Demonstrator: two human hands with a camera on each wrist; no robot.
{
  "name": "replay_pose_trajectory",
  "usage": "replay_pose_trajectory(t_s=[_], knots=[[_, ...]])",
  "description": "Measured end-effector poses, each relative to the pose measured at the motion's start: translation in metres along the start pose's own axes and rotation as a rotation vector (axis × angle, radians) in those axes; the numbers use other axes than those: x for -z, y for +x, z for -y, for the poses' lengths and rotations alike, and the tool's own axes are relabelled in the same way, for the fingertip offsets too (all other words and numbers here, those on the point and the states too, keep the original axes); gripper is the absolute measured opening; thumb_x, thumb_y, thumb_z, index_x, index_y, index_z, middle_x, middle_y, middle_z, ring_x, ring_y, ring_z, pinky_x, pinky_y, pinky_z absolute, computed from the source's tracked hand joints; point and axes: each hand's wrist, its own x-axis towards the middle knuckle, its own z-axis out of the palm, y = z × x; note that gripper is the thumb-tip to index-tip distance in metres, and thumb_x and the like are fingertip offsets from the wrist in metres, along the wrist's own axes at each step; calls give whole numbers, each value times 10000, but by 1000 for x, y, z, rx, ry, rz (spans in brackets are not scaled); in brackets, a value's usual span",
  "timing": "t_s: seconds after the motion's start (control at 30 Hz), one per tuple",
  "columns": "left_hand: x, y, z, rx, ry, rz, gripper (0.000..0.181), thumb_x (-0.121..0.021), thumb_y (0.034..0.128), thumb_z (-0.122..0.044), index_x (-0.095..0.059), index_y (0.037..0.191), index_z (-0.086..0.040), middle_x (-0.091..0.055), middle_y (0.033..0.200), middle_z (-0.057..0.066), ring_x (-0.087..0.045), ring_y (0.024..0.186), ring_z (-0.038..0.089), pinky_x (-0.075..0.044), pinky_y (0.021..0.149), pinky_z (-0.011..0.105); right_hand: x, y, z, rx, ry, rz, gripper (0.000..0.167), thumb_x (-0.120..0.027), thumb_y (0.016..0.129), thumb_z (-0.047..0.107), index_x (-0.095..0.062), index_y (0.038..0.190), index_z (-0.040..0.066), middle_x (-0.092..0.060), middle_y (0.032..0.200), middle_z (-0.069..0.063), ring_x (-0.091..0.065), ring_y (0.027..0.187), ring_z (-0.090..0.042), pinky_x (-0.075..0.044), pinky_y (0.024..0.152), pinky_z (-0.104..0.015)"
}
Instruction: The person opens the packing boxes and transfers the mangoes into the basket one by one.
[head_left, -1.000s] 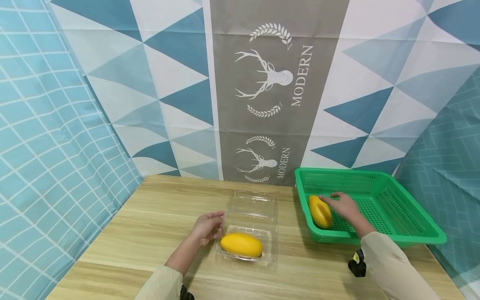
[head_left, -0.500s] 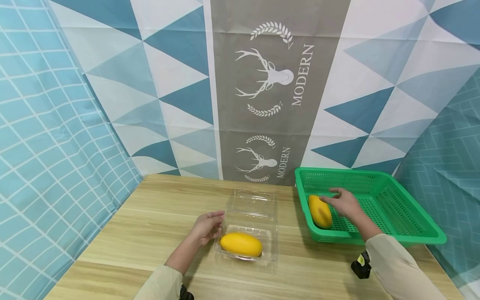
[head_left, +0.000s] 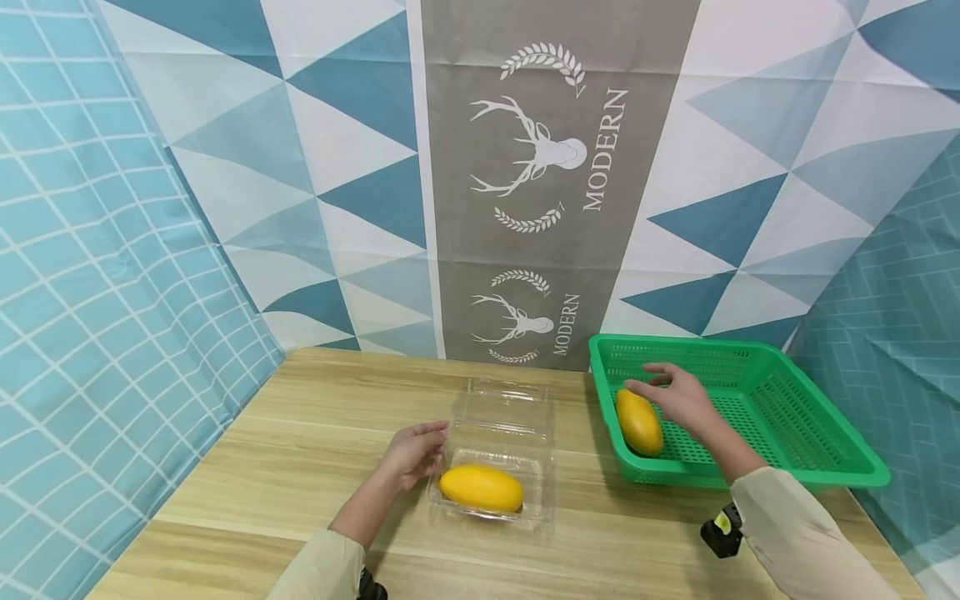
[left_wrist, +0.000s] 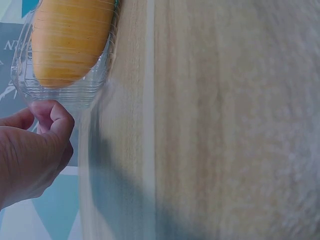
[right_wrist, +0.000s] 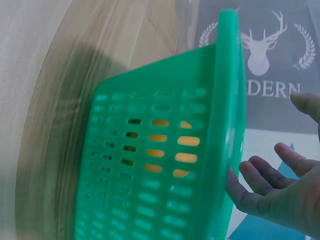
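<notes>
A clear plastic box stands on the table with its hinged lid laid back. Inside the box lies a yellow mango, lengthwise near the front wall. My left hand pinches the box's left edge between thumb and curled fingers, as the left wrist view shows near the box's rim. Over in the green basket, a second mango rests along the left wall. My right hand hovers just above that mango with fingers spread, holding nothing. Slots in the basket's wall show orange in the right wrist view.
The wooden table reaches back to a patterned cloth wall. Blue tiled cloth closes off the left side, and another sheet hangs at the right. The basket's raised rim surrounds the second mango.
My right hand first lifted slightly, then shifted left, over the upper end of the mango in the basket. My left hand and the box have stayed in place.
</notes>
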Motion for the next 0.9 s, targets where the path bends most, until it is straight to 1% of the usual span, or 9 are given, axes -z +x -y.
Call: replay_pose_trajectory(t_s=[0.07, 0.17, 0.3, 0.4, 0.57, 0.9], knots=[[0, 0, 0, 0, 0, -2, 375, -529, 927, -76, -501, 1276, 57, -541, 840, 32, -486, 699, 84, -448, 569, 153, -1, -1, 4, 10, 9, 5, 798, -585, 852, 546, -343, 1419, 39, -390, 1380, -288, -540, 1095, -394, -542, 798, -419], [0, 0, 0, -2, -1, 1, 380, -534, 925, -80, -498, 1276, 60, -542, 833, 29, -487, 697, 83, -448, 570, 155, -3, -3, 10, 22, 20, 13, 814, -590, 845, 554, -338, 1423, 39, -383, 1386, -289, -517, 1133, -409, -540, 817, -427], [0, -1, 0, -5, -2, 11, 388, -534, 927, -81, -487, 1280, 72, -540, 832, 30, -488, 695, 85, -450, 572, 158, -5, -3, 15, 44, 26, 13, 793, -598, 850, 533, -343, 1423, 47, -397, 1383, -279, -486, 1177, -408, -542, 827, -426], [0, -2, -1, -1, -4, 10, 390, -535, 924, -80, -488, 1282, 67, -540, 835, 30, -487, 693, 83, -448, 570, 154, -6, -3, 17, 59, 31, 13, 770, -600, 854, 521, -354, 1420, 61, -411, 1380, -264, -473, 1196, -397, -541, 832, -426], [0, -2, -1, 2, -1, 5, 388, -533, 924, -79, -492, 1284, 60, -540, 837, 30, -487, 691, 79, -447, 568, 154, -8, -6, 22, 66, 57, 28, 780, -602, 847, 535, -356, 1419, 66, -408, 1386, -257, -454, 1216, -393, -534, 850, -432], [-1, 0, -1, 1, 0, 0, 370, -530, 928, -77, -505, 1271, 59, -540, 856, 40, -485, 701, 85, -450, 573, 157, -11, -10, 30, 82, 115, 43, 730, -610, 861, 487, -365, 1415, 79, -427, 1382, -221, -456, 1220, -368, -529, 861, -436]])
